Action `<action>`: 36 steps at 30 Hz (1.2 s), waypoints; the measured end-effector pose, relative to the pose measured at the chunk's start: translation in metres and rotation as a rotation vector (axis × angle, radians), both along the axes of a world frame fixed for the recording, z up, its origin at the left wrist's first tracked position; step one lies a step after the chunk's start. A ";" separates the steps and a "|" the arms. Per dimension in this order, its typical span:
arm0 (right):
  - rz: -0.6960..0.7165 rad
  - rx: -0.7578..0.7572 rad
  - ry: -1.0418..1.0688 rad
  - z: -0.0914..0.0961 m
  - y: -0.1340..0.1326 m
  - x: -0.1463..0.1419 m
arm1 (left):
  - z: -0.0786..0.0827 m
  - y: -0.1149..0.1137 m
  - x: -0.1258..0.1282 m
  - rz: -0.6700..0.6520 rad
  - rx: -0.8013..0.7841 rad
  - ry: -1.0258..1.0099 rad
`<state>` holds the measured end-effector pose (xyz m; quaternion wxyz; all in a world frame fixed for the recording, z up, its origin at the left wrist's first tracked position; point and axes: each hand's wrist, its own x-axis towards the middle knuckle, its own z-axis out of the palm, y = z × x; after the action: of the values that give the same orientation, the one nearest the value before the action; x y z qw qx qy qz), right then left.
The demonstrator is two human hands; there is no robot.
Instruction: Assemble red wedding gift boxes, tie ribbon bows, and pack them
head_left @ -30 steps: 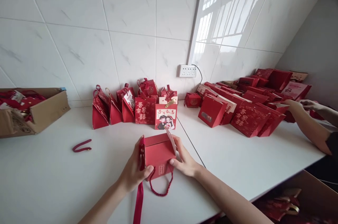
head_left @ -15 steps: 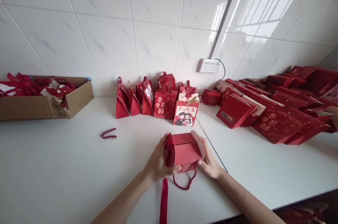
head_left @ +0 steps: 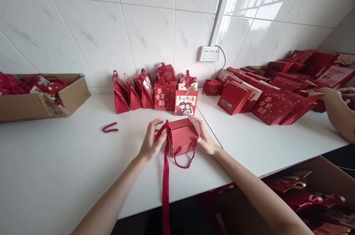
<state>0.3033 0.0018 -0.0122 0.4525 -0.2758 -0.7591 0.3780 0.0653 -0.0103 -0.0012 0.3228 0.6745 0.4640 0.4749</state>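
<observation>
Sitting between both hands near the front edge of the smooth white tabletop (head_left: 69,168), the small red cardboard box (head_left: 181,135) may or may not touch the surface; that is unclear. The right hand (head_left: 206,139) grips its right end, fingers behind the pale curved cardboard flap (head_left: 195,125), presumably to steady it. The left hand (head_left: 151,143) curls about the long crimson satin ribbon (head_left: 165,176) at the other end; whether it pinches tight I cannot tell. The ribbon's tail drops past the edge, apparently for its length. The twisted dark-red cord handle (head_left: 185,167) sags in front, clear of the fingers. Beyond, upright red printed paper gift boxes (head_left: 165,98) line the white tiled wall (head_left: 149,39), probably leaving working room.
</observation>
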 end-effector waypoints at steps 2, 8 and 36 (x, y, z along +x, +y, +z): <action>-0.042 0.003 0.069 0.000 0.000 0.000 | 0.007 0.002 -0.003 0.021 -0.020 0.023; -0.158 0.099 0.079 0.020 0.011 0.001 | 0.037 0.004 -0.022 -0.122 -0.160 0.136; 0.017 -0.018 -1.065 0.154 0.015 0.007 | 0.140 0.022 0.030 -0.381 -0.181 -0.474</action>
<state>0.3098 0.0170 0.1418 -0.0007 -0.4274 -0.8827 0.1957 0.0954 0.0121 0.1384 0.5640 0.5882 0.2816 0.5065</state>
